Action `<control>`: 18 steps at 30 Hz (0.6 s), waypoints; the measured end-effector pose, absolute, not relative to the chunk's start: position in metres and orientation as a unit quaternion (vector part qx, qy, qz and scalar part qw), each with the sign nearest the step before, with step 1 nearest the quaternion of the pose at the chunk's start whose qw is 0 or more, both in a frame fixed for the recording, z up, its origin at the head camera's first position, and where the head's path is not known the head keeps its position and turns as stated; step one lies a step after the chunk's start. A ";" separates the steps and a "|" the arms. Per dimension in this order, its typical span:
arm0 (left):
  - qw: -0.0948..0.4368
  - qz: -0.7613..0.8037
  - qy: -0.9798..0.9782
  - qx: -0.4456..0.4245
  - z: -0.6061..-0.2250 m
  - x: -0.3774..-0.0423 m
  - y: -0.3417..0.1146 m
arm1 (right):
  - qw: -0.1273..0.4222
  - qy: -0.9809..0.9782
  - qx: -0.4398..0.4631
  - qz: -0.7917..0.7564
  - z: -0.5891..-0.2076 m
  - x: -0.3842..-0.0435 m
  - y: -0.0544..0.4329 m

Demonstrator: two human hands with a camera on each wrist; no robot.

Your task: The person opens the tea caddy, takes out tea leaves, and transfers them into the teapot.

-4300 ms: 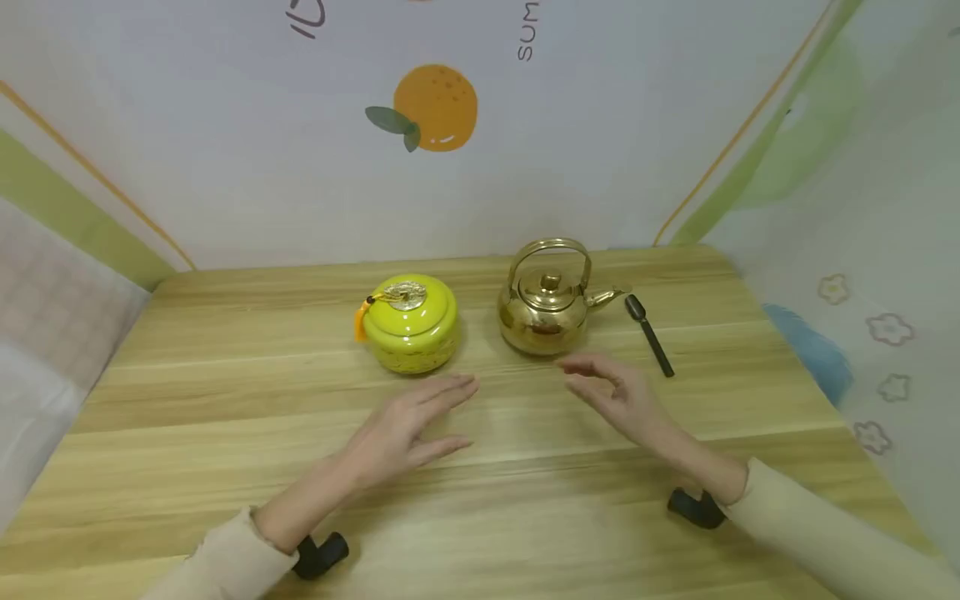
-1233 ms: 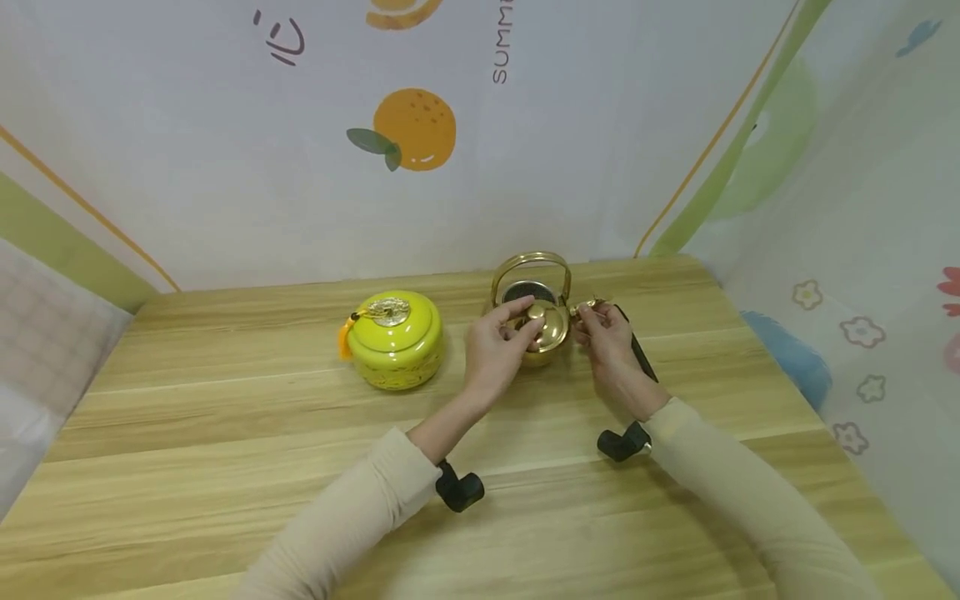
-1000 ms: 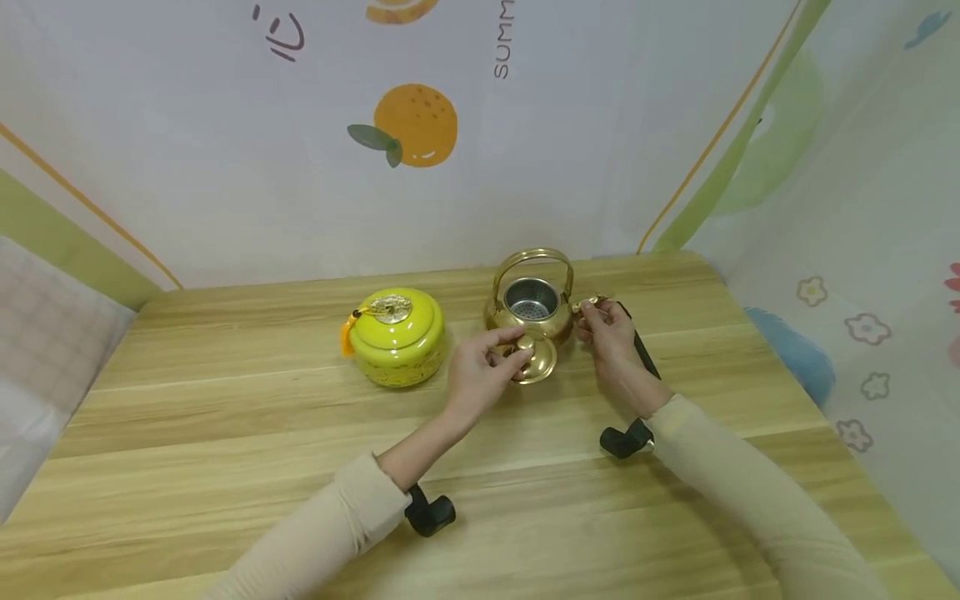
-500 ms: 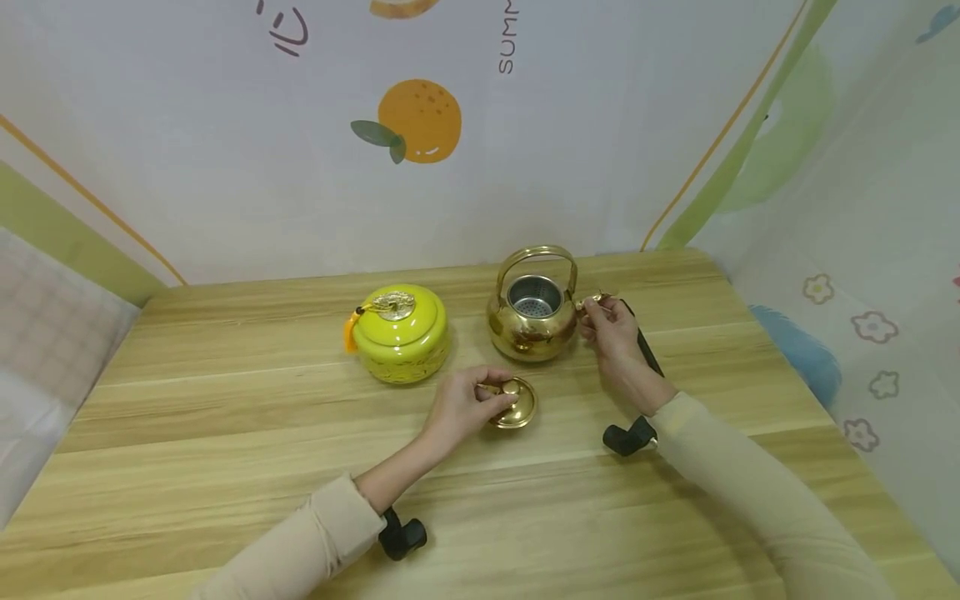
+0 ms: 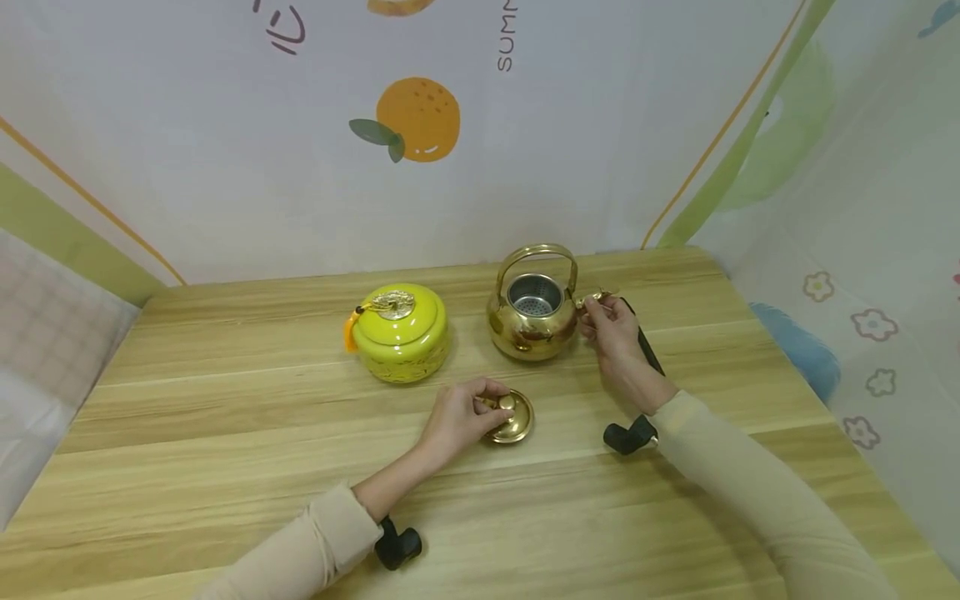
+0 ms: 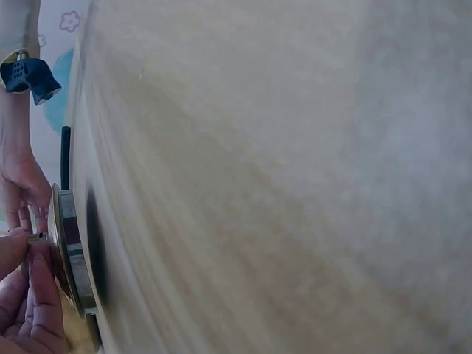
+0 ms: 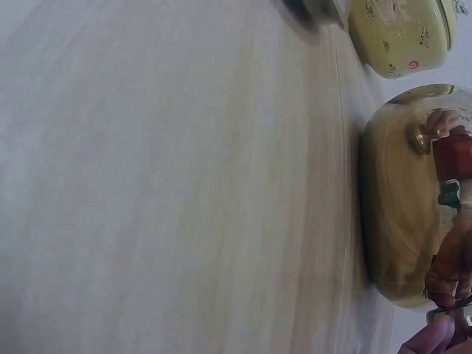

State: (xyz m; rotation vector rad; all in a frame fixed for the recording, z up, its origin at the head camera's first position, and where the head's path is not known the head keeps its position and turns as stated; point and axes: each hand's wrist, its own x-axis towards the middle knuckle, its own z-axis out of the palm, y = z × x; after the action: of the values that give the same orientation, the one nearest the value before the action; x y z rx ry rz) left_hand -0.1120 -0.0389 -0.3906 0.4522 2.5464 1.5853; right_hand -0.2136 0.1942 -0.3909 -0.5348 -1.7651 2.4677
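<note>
My left hand (image 5: 455, 423) pinches the knob of a round brass lid (image 5: 521, 427), just in front of the teapot. In the left wrist view the lid (image 6: 60, 254) is seen edge-on close to the tabletop, its shadow beside it; whether it touches the wood I cannot tell. The gold teapot (image 5: 525, 335) stands upright with its top uncovered, showing a perforated metal strainer (image 5: 534, 305) inside. With thumb and fingers, my right hand (image 5: 617, 340) holds the teapot's spout (image 5: 594, 297), partly hiding it. The right wrist view shows the teapot's shiny body (image 7: 398, 199) near the thumb.
A yellow lidded jar (image 5: 402, 346) with an orange tassel (image 5: 350, 332) stands left of the teapot. Behind the right hand lies a dark spoon (image 5: 650, 353), partly covered. The wooden table (image 5: 262, 400) meets a printed cloth wall (image 5: 262, 192) at the back.
Both hands were free at first. The right hand took the spout; the left lifted the lid off the teapot, then carried it toward the front and down. The teapot stays in place.
</note>
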 end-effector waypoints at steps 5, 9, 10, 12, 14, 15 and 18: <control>0.062 0.526 0.835 0.148 -0.393 -0.111 -0.038 | 0.025 -0.578 -0.173 0.797 -0.392 -0.213 0.195; 0.066 0.532 0.831 0.152 -0.395 -0.110 -0.037 | 0.029 -0.575 -0.169 0.800 -0.392 -0.213 0.195; 0.066 0.531 0.831 0.154 -0.395 -0.110 -0.037 | 0.029 -0.574 -0.169 0.801 -0.392 -0.213 0.195; 0.065 0.528 0.832 0.154 -0.396 -0.110 -0.037 | 0.030 -0.573 -0.170 0.801 -0.392 -0.213 0.195; 0.064 0.524 0.835 0.155 -0.396 -0.109 -0.037 | 0.029 -0.569 -0.169 0.804 -0.392 -0.214 0.195; 0.063 0.521 0.837 0.156 -0.396 -0.109 -0.037 | 0.030 -0.571 -0.170 0.803 -0.392 -0.214 0.194; 0.062 0.517 0.839 0.155 -0.396 -0.109 -0.036 | 0.034 -0.569 -0.167 0.804 -0.392 -0.214 0.195</control>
State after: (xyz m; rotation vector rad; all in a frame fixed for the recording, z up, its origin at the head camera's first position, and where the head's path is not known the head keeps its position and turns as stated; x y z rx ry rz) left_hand -0.1090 -0.0362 -0.3965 0.4692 2.5382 1.5637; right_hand -0.2138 0.1948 -0.3924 -0.5142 -1.7506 2.4743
